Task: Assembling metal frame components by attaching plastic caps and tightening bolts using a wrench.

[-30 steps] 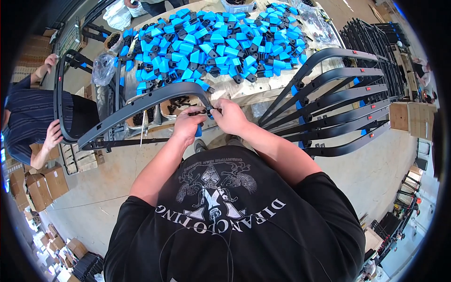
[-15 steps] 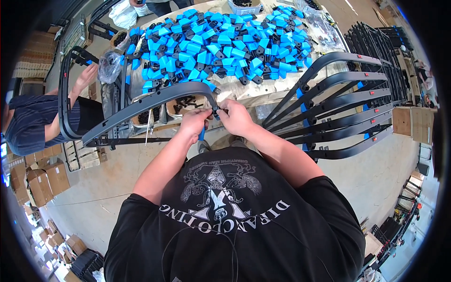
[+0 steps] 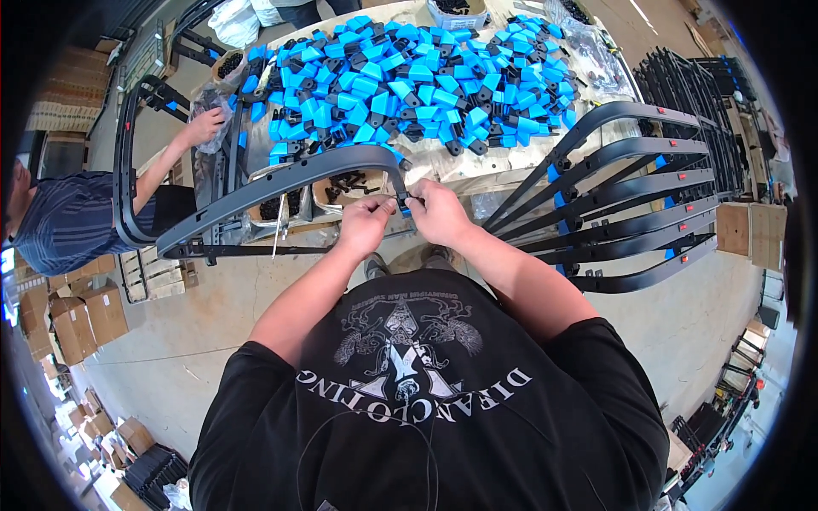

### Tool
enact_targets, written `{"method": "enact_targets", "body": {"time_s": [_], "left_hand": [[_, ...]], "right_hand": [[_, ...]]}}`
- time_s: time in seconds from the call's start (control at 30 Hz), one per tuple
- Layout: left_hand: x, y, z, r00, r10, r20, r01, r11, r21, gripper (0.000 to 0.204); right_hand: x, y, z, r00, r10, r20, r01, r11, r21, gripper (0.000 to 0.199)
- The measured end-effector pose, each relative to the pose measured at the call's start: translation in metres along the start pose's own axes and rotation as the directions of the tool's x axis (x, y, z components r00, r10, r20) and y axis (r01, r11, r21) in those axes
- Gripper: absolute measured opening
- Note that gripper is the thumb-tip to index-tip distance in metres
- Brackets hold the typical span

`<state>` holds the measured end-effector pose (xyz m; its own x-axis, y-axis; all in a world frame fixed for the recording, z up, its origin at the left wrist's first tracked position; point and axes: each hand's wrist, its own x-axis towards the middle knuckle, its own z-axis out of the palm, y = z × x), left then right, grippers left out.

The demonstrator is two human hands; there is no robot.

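A curved black metal frame (image 3: pixel 281 176) arches from the left toward my body, its near end coming down between my two hands. My left hand (image 3: pixel 365 225) is closed in a pinch on the left side of that end; what its fingertips hold is too small to make out. On the other side my right hand (image 3: pixel 440 213) closes its thumb and fingers around the frame's end. A bit of a blue-and-black piece (image 3: pixel 406 211) shows between the hands, mostly covered by fingers. Beyond them, a large heap of blue-and-black plastic pieces (image 3: pixel 375 85) covers the table (image 3: pixel 503 163).
Several similar black frames (image 3: pixel 635 183) stand in a row at the right. Small black parts fill a box (image 3: pixel 345 189) at the table's near edge. A co-worker's hand (image 3: pixel 204 126) touches a clear plastic bag (image 3: pixel 211 106) at the left. Cardboard boxes (image 3: pixel 85 324) stand farther left.
My hands and the frame's end have shifted slightly right in the picture. The blue piece has moved from below my left hand to between both hands. The co-worker's hand has reached the plastic bag.
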<state>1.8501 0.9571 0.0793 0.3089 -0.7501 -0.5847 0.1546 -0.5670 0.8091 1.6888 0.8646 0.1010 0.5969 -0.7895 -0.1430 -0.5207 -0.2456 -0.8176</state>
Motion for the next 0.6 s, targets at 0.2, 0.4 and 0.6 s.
{"method": "enact_targets", "body": {"time_s": [0.2,0.4,0.6], "left_hand": [[-0.003,-0.01,-0.004,0.784,0.62,-0.009,-0.53,0.678,0.51,0.024],[-0.032,0.0,-0.037,0.918,0.388,-0.077,-0.329,0.857,0.397,0.036],[-0.08,-0.037,-0.114,0.992,0.05,0.113,-0.04,0.995,-0.089,0.043]], "right_hand": [[0.002,0.013,0.007,0.999,0.038,0.022,-0.039,0.998,0.056,0.022],[-0.029,0.015,0.006,0.989,0.106,-0.1,-0.092,0.987,0.132,0.032],[-0.041,0.008,0.035,0.927,0.176,0.332,-0.312,0.854,0.416,0.03]]}}
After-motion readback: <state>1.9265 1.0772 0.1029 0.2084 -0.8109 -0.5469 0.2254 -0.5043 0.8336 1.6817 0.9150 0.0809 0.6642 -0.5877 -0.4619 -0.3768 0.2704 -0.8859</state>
